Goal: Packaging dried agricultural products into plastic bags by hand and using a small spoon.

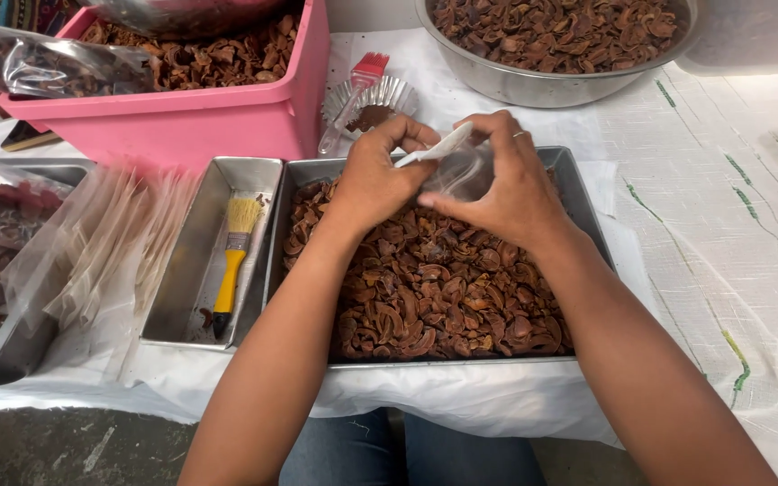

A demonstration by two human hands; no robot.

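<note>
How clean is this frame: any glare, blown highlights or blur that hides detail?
Head view: mostly sharp, with the hands, left hand and right hand, crisp over the tray of brown pieces; white cloth washes out at upper right; glare streaks the plastic bags; top right corner is smeared.

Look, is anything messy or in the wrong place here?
Nothing is spilled. One small oddity: the yellow-handled brush lies inside the narrow metal tray among a few brown crumbs. Both hands hold a small clear bag over the tray of dried brown pieces.
</note>
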